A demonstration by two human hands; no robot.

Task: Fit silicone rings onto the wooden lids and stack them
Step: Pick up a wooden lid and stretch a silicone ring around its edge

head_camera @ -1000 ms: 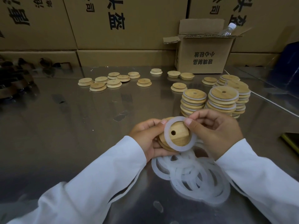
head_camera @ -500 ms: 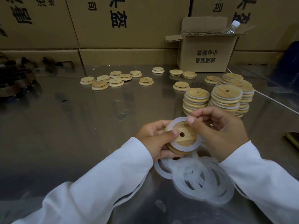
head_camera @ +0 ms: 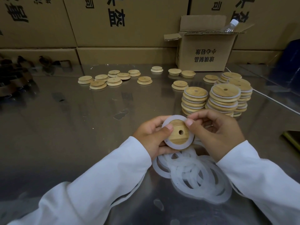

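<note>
Steel tabletop (head_camera: 73, 127) holds 4 lid stacks (head_camera: 195, 101); left grip (head_camera: 151, 137) clasps 1 lid (head_camera: 177, 128), right grip (head_camera: 215, 132) pinches its 1 ring (head_camera: 174, 118).

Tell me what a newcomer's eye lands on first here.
Dead centre, the left hand grips a wooden lid while the right hand pinches a white silicone ring onto it. A heap of loose rings lies on the table just below; stacks of ringed lids stand behind, to the right.

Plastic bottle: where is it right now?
In the head view, back right: the plastic bottle pokes out of the open cardboard box, behind the lid stacks.
</note>
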